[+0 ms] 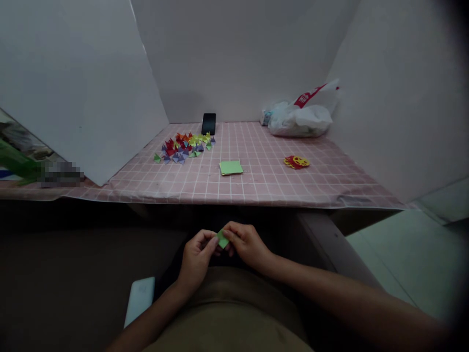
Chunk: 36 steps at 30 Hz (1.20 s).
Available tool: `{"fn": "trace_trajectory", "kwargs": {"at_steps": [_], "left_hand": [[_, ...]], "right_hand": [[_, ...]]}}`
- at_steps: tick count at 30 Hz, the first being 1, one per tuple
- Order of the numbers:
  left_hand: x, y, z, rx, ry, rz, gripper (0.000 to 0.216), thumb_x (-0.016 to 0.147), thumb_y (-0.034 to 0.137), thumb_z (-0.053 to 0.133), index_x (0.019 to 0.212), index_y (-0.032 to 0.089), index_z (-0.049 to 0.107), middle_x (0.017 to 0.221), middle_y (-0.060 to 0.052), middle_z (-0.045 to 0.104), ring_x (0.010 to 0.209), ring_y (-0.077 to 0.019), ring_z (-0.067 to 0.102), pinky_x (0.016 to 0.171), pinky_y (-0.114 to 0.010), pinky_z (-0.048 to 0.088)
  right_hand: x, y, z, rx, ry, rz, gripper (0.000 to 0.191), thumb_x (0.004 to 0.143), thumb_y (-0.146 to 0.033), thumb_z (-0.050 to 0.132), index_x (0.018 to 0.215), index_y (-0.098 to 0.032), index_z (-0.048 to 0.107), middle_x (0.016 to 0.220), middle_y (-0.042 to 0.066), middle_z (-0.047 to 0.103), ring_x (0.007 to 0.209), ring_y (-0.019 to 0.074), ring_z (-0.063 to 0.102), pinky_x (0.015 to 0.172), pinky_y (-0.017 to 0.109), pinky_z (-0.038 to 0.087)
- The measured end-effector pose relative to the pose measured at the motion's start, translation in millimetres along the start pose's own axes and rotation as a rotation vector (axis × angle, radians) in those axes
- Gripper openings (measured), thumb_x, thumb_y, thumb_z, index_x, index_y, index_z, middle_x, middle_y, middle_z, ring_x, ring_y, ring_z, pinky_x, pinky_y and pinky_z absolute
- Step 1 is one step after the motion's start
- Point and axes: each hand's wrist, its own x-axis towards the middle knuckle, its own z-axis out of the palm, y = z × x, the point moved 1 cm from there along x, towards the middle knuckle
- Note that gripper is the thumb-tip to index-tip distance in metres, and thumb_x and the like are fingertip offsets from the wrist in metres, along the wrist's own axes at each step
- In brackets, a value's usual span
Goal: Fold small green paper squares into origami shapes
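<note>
Over my lap, below the table's front edge, I hold a small folded piece of green paper (222,239) between both hands. My left hand (198,254) pinches its left side with thumb and fingers. On the right side, my right hand (251,244) grips it the same way, thumb on top. Some fingertips are hidden behind the paper. On the table ahead lies a stack of square paper sheets (231,167), green on top. Farther left is a cluster of small folded paper pieces (179,157) in red, orange, yellow, purple and green.
A pink checked tablecloth (264,183) covers the table. A black phone (208,123) leans at the back. Red and yellow cut-out shapes (296,162) lie at right, before a white plastic bag (300,120). White panels (238,58) enclose the table. A pale flat device (139,299) rests beside my left forearm.
</note>
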Motion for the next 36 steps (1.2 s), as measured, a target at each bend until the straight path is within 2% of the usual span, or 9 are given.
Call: {"fn": "trace_trajectory", "kwargs": {"at_steps": [3,6,8,25,29,36], "left_hand": [[0.7,-2.5,-1.1,-0.09,0.066,0.001,0.015,0.079,0.03,0.067,0.085,0.016,0.063,0.072,0.0,0.066,0.066,-0.0141,0.061,0.061,-0.024,0.05],[-0.4,-3.0,-2.3,-0.162,0.092,0.026,0.024,0.076,0.028,0.07,0.096,0.018,0.06,0.076,0.0,0.068,0.069,-0.014,0.064,0.065,-0.024,0.052],[-1.1,-2.7,-2.7,-0.181,0.097,0.039,0.024,0.075,0.027,0.071,0.095,0.018,0.06,0.075,0.001,0.067,0.069,-0.0134,0.064,0.065,-0.024,0.052],[0.4,-2.4,-3.6,-0.195,0.092,0.031,0.014,0.075,0.023,0.071,0.082,0.018,0.061,0.073,0.003,0.062,0.066,-0.0107,0.06,0.064,-0.021,0.049],[-0.5,0.9,-4.7,-0.149,0.055,0.004,0.012,0.079,0.026,0.067,0.087,0.017,0.064,0.074,0.001,0.067,0.067,-0.0122,0.061,0.066,-0.023,0.05],[-2.8,3.5,-4.9,-0.159,-0.019,-0.038,0.021,0.078,0.028,0.069,0.096,0.016,0.068,0.081,-0.002,0.072,0.075,-0.0147,0.065,0.074,-0.025,0.051]], "right_hand": [[2.5,2.7,0.2,0.207,-0.025,0.028,0.011,0.088,-0.028,0.053,0.089,-0.018,0.055,0.064,-0.003,0.059,0.051,0.0109,0.056,0.051,0.023,0.046],[3.7,1.9,-0.7,0.278,-0.017,0.024,0.018,0.085,-0.025,0.057,0.1,-0.019,0.051,0.064,-0.004,0.06,0.053,0.0114,0.058,0.053,0.024,0.047],[3.5,0.0,-1.4,0.284,-0.018,0.015,0.02,0.084,-0.023,0.058,0.101,-0.019,0.05,0.064,-0.005,0.06,0.053,0.0113,0.059,0.054,0.024,0.047],[0.9,-1.4,-1.9,0.231,-0.011,-0.039,0.014,0.084,-0.025,0.06,0.096,-0.019,0.054,0.066,-0.004,0.059,0.055,0.0108,0.058,0.056,0.025,0.044],[1.6,-4.1,-4.7,0.219,-0.05,-0.011,0.01,0.084,-0.026,0.059,0.086,-0.017,0.059,0.071,-0.001,0.062,0.058,0.0107,0.057,0.059,0.026,0.045],[4.8,-5.5,-9.3,0.25,-0.002,0.073,0.012,0.083,-0.028,0.061,0.082,-0.016,0.061,0.064,-0.002,0.06,0.054,0.0102,0.055,0.056,0.025,0.04]]}}
